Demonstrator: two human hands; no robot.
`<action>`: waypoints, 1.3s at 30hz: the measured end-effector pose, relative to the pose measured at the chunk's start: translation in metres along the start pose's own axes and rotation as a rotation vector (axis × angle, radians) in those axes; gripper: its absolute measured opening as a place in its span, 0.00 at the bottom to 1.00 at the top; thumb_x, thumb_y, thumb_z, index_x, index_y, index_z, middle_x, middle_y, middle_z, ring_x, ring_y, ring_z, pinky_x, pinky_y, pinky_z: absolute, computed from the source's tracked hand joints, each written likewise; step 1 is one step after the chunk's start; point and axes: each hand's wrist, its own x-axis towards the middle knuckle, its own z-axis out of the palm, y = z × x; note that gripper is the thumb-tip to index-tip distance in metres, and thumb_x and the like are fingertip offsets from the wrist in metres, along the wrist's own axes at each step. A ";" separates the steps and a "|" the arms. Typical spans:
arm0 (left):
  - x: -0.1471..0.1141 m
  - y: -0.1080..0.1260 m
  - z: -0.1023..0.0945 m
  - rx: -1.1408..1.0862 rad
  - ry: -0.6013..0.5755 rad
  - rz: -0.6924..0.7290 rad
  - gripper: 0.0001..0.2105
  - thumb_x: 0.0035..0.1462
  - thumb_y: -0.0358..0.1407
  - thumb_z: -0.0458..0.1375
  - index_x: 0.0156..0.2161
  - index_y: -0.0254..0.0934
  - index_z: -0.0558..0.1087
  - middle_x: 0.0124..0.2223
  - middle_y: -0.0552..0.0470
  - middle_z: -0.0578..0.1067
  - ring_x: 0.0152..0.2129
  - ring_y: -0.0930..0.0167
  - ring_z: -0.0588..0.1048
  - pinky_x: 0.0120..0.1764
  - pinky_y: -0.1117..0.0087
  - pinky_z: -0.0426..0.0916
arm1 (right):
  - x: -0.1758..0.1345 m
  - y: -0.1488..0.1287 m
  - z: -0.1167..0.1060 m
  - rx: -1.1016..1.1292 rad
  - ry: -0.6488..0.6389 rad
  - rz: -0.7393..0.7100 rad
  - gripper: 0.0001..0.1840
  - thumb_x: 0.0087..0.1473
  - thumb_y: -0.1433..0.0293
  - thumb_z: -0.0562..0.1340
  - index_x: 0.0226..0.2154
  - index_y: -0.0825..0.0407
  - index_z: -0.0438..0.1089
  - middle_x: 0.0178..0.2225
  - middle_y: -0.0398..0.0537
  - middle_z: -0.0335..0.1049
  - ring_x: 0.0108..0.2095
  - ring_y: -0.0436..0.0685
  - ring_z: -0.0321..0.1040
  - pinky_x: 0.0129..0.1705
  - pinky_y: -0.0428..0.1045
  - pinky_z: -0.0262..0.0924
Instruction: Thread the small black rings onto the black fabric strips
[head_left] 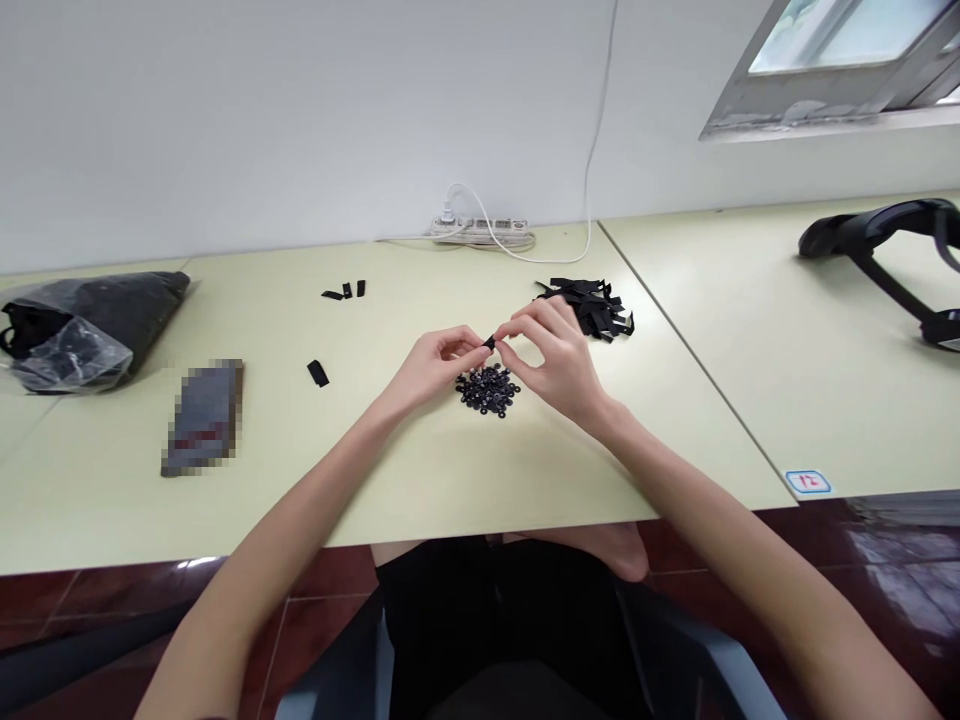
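Observation:
A short black strip (490, 343) is pinched between my two hands, above a pile of small black rings (489, 390) that look like buttons or washers. My left hand (444, 362) grips one end between thumb and fingers. At its other end, the thumb and index finger of my right hand (551, 352) close on it. Whether a ring is on the strip cannot be made out. Behind my right hand lies a heap of loose black strips (592, 303), partly covered by the hand.
Further left lie several small black pieces (347, 290) and a single folded black piece (318, 373). A pixelated dark object (204, 418) and a plastic bag (97, 330) are at the left. A power strip (480, 231) stands by the wall; a black headset (885, 250) is at right.

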 end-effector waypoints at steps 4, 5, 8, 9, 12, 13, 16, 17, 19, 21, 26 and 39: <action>0.000 -0.003 0.002 0.008 -0.027 0.032 0.18 0.69 0.53 0.68 0.40 0.38 0.81 0.39 0.47 0.83 0.37 0.67 0.79 0.45 0.65 0.72 | -0.004 0.004 0.002 0.083 -0.179 0.031 0.05 0.77 0.66 0.62 0.45 0.47 0.73 0.35 0.46 0.77 0.39 0.60 0.73 0.48 0.56 0.67; -0.001 -0.003 0.002 0.021 -0.029 0.037 0.18 0.70 0.53 0.67 0.41 0.38 0.82 0.40 0.47 0.84 0.37 0.67 0.80 0.45 0.65 0.72 | -0.005 0.006 0.003 0.090 -0.209 0.061 0.05 0.78 0.66 0.62 0.46 0.47 0.72 0.35 0.47 0.77 0.40 0.60 0.73 0.48 0.55 0.66; -0.002 -0.003 0.004 0.078 -0.024 0.064 0.18 0.73 0.52 0.64 0.43 0.37 0.83 0.41 0.46 0.85 0.38 0.67 0.81 0.46 0.65 0.73 | -0.007 0.008 0.006 0.076 -0.277 0.125 0.08 0.79 0.66 0.59 0.44 0.48 0.71 0.37 0.50 0.79 0.42 0.61 0.74 0.46 0.54 0.65; -0.002 -0.003 0.004 0.096 -0.023 0.078 0.18 0.73 0.51 0.64 0.43 0.37 0.83 0.41 0.46 0.85 0.38 0.67 0.81 0.46 0.65 0.73 | -0.008 0.008 0.007 0.068 -0.292 0.134 0.09 0.79 0.67 0.58 0.43 0.48 0.71 0.38 0.52 0.79 0.42 0.61 0.73 0.46 0.54 0.64; -0.002 -0.005 0.005 0.127 -0.034 0.105 0.15 0.74 0.48 0.64 0.42 0.38 0.82 0.41 0.47 0.86 0.38 0.68 0.81 0.47 0.66 0.74 | -0.009 0.006 0.009 0.057 -0.317 0.148 0.10 0.77 0.70 0.57 0.40 0.48 0.69 0.37 0.52 0.78 0.40 0.60 0.71 0.44 0.54 0.62; -0.003 -0.005 0.005 0.127 -0.043 0.107 0.15 0.74 0.48 0.63 0.42 0.38 0.82 0.41 0.48 0.86 0.38 0.68 0.81 0.46 0.66 0.74 | -0.009 0.005 0.009 0.065 -0.322 0.154 0.10 0.76 0.70 0.57 0.39 0.48 0.68 0.36 0.52 0.78 0.38 0.60 0.71 0.43 0.54 0.61; -0.003 -0.005 0.005 0.120 -0.077 0.107 0.14 0.74 0.47 0.63 0.43 0.38 0.82 0.41 0.48 0.85 0.38 0.68 0.82 0.46 0.66 0.74 | -0.009 0.004 0.009 0.111 -0.318 0.186 0.10 0.74 0.72 0.58 0.37 0.47 0.66 0.34 0.49 0.75 0.35 0.57 0.68 0.40 0.53 0.59; -0.003 -0.005 0.005 0.117 -0.088 0.106 0.15 0.74 0.47 0.63 0.43 0.38 0.82 0.41 0.48 0.85 0.38 0.68 0.82 0.46 0.66 0.74 | -0.008 0.003 0.009 0.129 -0.311 0.204 0.10 0.72 0.72 0.58 0.36 0.47 0.65 0.33 0.48 0.75 0.34 0.56 0.67 0.39 0.52 0.58; -0.004 -0.004 0.004 0.105 -0.102 0.098 0.15 0.74 0.48 0.63 0.43 0.38 0.82 0.40 0.47 0.85 0.38 0.68 0.81 0.45 0.66 0.73 | -0.006 0.003 0.007 0.162 -0.295 0.254 0.09 0.70 0.73 0.60 0.35 0.47 0.63 0.31 0.45 0.72 0.31 0.54 0.65 0.37 0.52 0.57; -0.003 -0.003 0.003 0.085 -0.102 0.081 0.16 0.74 0.49 0.63 0.43 0.38 0.82 0.40 0.47 0.84 0.37 0.68 0.80 0.44 0.66 0.73 | -0.004 0.003 0.004 0.176 -0.272 0.307 0.10 0.68 0.73 0.61 0.35 0.47 0.63 0.29 0.42 0.71 0.29 0.53 0.63 0.36 0.51 0.55; 0.002 -0.006 -0.003 0.080 -0.014 0.033 0.15 0.72 0.49 0.64 0.42 0.38 0.79 0.37 0.48 0.82 0.34 0.69 0.78 0.44 0.65 0.73 | 0.001 0.002 -0.003 0.173 -0.289 0.344 0.15 0.73 0.66 0.60 0.32 0.46 0.61 0.25 0.40 0.67 0.27 0.52 0.59 0.35 0.51 0.52; 0.002 0.001 -0.012 -0.024 -0.109 -0.054 0.15 0.71 0.49 0.64 0.39 0.39 0.77 0.33 0.52 0.74 0.32 0.70 0.73 0.42 0.65 0.71 | -0.005 -0.006 0.005 0.216 -0.166 0.125 0.04 0.73 0.69 0.64 0.48 0.45 0.73 0.51 0.53 0.76 0.51 0.62 0.73 0.51 0.56 0.69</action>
